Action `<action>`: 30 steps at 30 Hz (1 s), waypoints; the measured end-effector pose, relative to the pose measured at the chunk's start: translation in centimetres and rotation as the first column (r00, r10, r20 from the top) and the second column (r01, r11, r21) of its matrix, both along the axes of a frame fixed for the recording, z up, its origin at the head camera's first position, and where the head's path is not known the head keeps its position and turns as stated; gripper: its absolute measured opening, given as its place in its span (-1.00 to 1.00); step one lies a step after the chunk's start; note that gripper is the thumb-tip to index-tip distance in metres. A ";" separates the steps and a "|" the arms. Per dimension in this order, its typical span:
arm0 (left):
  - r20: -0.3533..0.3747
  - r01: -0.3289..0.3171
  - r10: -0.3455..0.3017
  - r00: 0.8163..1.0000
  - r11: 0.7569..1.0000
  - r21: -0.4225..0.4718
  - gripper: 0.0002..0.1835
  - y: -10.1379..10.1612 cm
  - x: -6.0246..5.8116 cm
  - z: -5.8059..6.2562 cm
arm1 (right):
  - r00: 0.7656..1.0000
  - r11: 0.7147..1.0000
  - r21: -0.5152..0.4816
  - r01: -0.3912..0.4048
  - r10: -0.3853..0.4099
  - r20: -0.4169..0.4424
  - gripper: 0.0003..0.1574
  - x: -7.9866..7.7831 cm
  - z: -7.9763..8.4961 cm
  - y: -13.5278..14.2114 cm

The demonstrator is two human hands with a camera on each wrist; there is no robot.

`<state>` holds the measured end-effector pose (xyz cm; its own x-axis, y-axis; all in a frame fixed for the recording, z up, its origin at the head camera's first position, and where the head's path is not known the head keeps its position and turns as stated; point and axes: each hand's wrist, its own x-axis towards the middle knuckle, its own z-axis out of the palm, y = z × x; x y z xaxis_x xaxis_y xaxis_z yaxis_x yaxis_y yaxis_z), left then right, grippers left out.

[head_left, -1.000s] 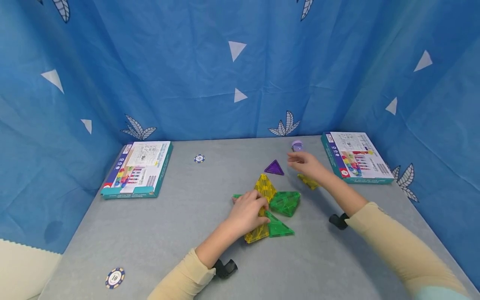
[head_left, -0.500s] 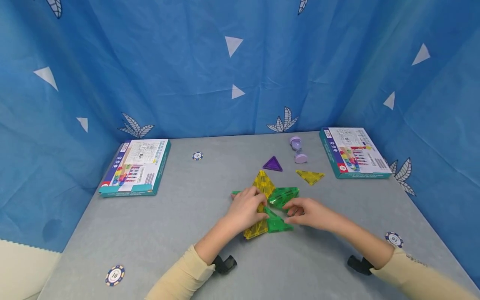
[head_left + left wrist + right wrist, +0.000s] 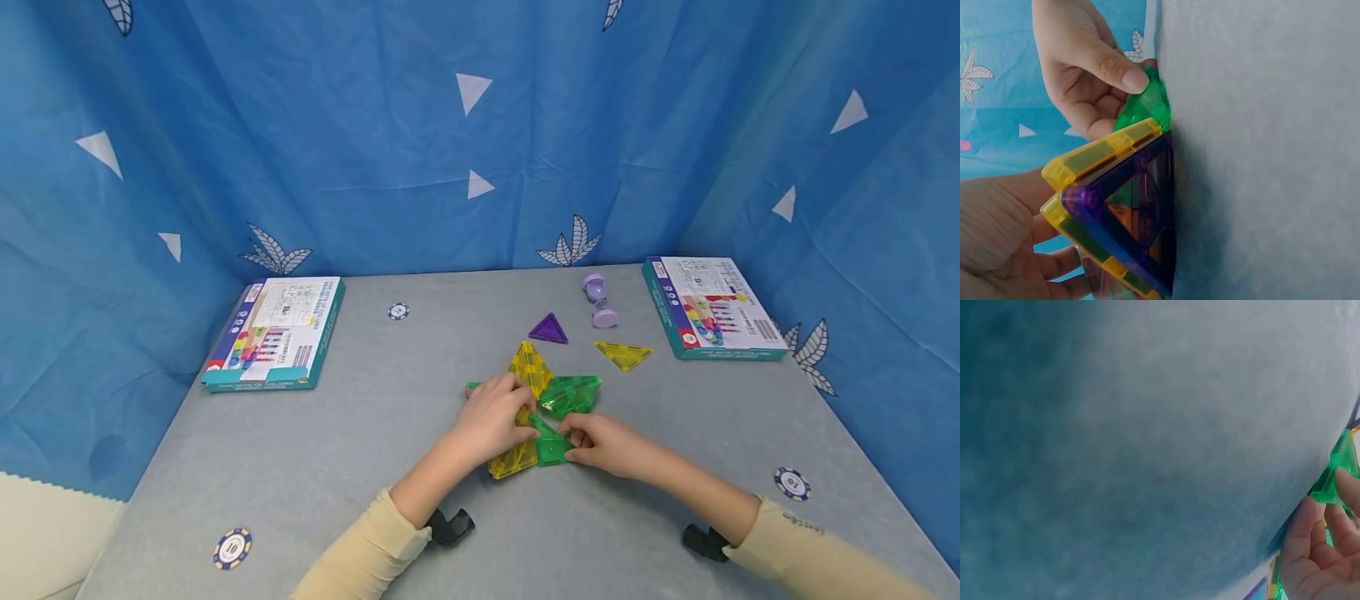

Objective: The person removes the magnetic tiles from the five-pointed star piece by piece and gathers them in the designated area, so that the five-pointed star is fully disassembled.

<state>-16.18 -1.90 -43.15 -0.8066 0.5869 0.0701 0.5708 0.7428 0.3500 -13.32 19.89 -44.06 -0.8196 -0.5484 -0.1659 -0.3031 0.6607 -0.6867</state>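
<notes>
A build of see-through magnetic tiles stands mid-table, with yellow tiles, green tiles fanned around it and a purple triangular tile on its near side. My left hand grips the build from the left, fingers around a yellow tile. On the build's right, my right hand pinches the outer end of a green triangular tile, which lies low over the table in the right wrist view. The middle of the build is partly hidden under my left hand.
Behind lie a loose purple triangular tile and a yellow one, near a lilac hourglass. Flat boxes sit at both back corners. Poker chips are spread over the grey table; blue curtains surround it.
My right hand has come from the back right, beside the loose yellow tile, down to the green triangular tile and now pinches it. My left hand has stayed at the build.
</notes>
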 end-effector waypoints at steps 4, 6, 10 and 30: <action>0.000 0.008 -0.008 1.000 1.000 -0.021 -0.66 -0.2 -0.1 0.2 | 1.000 1.000 0.003 -0.001 0.001 -0.003 -0.73 0.0 -0.1 0.0; 0.006 0.016 -0.016 1.000 0.999 -0.029 -0.64 -0.2 -0.1 0.3 | 1.000 1.000 0.011 -0.002 0.002 -0.008 -0.74 0.0 -0.1 0.0; 0.015 0.024 -0.024 1.000 0.999 -0.030 -0.64 -0.3 -0.2 0.4 | 1.000 1.000 0.011 -0.014 0.015 -0.017 -0.74 0.0 0.0 0.3; 0.053 0.016 -0.014 0.999 0.999 -0.038 -0.67 -0.2 -0.2 0.4 | 0.998 0.999 -0.043 -0.027 0.029 0.047 -0.72 -4.8 7.9 4.0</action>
